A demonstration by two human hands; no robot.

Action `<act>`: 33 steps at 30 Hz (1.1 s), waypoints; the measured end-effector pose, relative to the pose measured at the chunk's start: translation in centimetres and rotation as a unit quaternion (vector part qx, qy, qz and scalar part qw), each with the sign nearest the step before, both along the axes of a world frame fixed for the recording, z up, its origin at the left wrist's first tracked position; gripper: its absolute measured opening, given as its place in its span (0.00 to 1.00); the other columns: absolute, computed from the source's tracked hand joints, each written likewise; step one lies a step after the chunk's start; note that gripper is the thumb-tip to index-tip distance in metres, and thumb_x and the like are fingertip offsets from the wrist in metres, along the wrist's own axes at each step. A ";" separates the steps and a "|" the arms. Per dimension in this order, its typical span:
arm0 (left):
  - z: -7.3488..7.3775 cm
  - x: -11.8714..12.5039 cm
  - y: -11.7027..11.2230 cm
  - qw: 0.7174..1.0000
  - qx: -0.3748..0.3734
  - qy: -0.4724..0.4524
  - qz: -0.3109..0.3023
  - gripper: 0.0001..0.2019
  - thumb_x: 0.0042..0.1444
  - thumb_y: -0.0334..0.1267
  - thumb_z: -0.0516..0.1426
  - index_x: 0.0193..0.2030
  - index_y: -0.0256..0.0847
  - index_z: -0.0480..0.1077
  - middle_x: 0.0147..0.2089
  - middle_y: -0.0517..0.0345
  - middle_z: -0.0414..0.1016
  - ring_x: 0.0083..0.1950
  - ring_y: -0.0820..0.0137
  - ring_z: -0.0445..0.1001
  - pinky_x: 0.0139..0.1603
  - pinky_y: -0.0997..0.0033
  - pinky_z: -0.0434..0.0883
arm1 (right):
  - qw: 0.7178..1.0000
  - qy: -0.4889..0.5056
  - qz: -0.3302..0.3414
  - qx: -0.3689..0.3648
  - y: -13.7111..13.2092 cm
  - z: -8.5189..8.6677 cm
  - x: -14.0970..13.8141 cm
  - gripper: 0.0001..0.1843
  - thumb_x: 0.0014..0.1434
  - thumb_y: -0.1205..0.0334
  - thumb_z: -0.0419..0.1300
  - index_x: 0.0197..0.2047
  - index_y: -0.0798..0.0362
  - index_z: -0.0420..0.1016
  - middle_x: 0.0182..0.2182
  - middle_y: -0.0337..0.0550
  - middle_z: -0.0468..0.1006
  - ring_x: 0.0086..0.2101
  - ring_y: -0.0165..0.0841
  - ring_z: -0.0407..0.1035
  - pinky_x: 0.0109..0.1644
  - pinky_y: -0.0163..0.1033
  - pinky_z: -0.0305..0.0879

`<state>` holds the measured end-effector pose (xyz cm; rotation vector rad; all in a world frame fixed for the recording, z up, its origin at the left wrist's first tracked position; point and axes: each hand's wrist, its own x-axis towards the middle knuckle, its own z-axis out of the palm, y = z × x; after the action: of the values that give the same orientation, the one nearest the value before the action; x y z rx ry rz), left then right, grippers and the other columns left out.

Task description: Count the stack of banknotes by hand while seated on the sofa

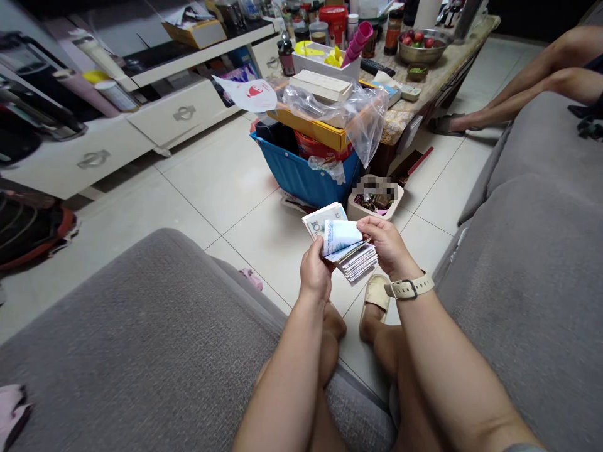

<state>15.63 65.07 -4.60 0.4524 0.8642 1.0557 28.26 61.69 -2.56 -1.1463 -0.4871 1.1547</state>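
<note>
A thick stack of banknotes (357, 262) is gripped in my left hand (316, 269), with the thumb pressed on its near side. The top note shows a printed "10" and sticks out toward the upper left. One bluish banknote (343, 234) is bent back over the stack. My right hand (384, 242), which wears a watch with a cream strap (411, 287), pinches that bent note at its right edge. Both hands are close together above the tiled floor, in front of my knees. Most of the left fingers are hidden behind the stack.
Grey sofa sections (141, 326) lie at both sides. Ahead stand a blue bin (306, 172) topped with a yellow box and plastic, and a small cream bin (399, 199). A cluttered table (459, 63) is behind. Another person's legs (522, 88) extend in at the right.
</note>
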 end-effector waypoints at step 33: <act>0.0 -0.3 -0.1 0.999 0.003 0.022 -0.025 0.12 0.47 0.39 0.60 0.36 0.32 0.75 0.35 0.48 0.80 0.44 0.58 0.78 0.46 0.62 0.73 | 0.998 -0.022 0.045 0.029 -0.1 0.0 0.5 0.13 0.49 0.53 0.65 0.26 0.54 0.73 0.17 0.35 0.69 0.21 0.25 0.60 0.27 0.33 0.56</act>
<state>15.34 64.97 -4.63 0.5009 0.8855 1.0061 28.77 61.62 -2.58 -1.1105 -0.6088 1.1869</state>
